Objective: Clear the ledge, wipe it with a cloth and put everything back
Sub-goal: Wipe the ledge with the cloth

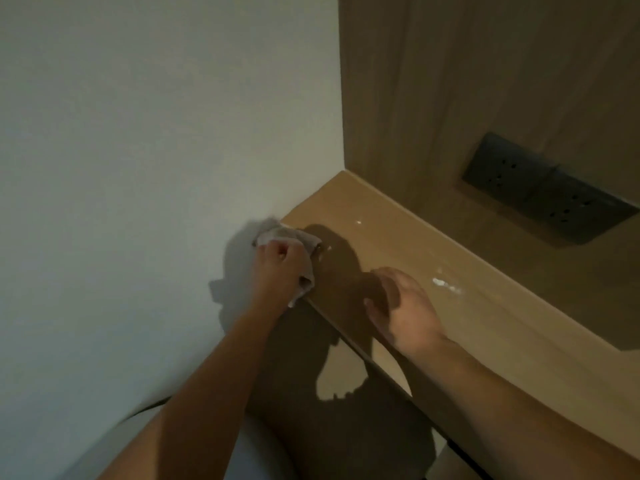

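The cloth (pixel 287 239) sits bunched at the ledge's (pixel 381 230) left front edge, beside the white wall (pixel 138 133). The left hand (pixel 278 268) grips it with curled fingers. The right hand (pixel 403 308) hovers over the ledge, fingers relaxed, holding nothing. White specks (pixel 445 284) lie near it. A dark socket (pixel 547 194) sits in the wood panel behind.

cloth (pixel 277 237): pale grey, plain
ledge (pixel 398 237): light tan wood tone, smooth, with a few small white smears
wall (pixel 138 133): plain off-white
panel (pixel 485 81): brown wood with faint vertical grain
socket plate (pixel 550 190): matte black, rows of small dark holes
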Action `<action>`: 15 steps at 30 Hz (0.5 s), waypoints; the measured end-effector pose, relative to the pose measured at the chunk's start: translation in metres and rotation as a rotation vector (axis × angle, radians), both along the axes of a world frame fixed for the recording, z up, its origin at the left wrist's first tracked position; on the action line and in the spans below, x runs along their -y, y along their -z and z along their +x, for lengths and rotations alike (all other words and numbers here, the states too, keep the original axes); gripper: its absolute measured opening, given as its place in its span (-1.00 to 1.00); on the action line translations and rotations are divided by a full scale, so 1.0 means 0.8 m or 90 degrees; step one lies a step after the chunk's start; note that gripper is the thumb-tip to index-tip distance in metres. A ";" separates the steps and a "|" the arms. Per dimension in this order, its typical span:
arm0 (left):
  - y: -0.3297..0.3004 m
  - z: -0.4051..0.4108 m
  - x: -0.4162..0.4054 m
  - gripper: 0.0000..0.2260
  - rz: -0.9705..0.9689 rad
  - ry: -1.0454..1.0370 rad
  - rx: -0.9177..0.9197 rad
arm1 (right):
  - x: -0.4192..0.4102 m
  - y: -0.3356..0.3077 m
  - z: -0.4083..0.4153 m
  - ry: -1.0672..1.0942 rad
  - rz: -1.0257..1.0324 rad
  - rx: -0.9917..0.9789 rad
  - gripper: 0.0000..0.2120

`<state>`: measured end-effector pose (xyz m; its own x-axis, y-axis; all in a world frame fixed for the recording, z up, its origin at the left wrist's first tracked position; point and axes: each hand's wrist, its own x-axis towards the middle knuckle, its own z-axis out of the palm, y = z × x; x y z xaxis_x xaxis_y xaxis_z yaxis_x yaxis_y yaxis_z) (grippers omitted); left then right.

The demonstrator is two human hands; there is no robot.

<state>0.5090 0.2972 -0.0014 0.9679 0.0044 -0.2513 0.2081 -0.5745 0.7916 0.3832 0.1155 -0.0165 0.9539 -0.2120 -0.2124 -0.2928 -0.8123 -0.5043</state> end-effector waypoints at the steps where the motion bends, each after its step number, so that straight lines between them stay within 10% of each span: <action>1: 0.032 0.009 0.000 -0.62 0.121 0.093 -0.030 | 0.008 0.015 0.003 0.020 -0.040 -0.002 -0.41; 4: 0.092 0.033 0.002 -0.33 0.385 0.289 0.033 | 0.020 0.050 0.002 0.059 -0.115 -0.028 -0.33; 15: 0.121 0.087 0.005 -0.28 0.343 0.212 0.166 | 0.021 0.109 -0.006 0.082 -0.203 0.036 -0.45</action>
<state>0.5787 0.2933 -0.0983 0.9679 -0.2452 -0.0561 -0.2067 -0.9025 0.3777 0.3782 0.0987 -0.1037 0.9234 -0.3785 -0.0638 -0.3820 -0.8898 -0.2498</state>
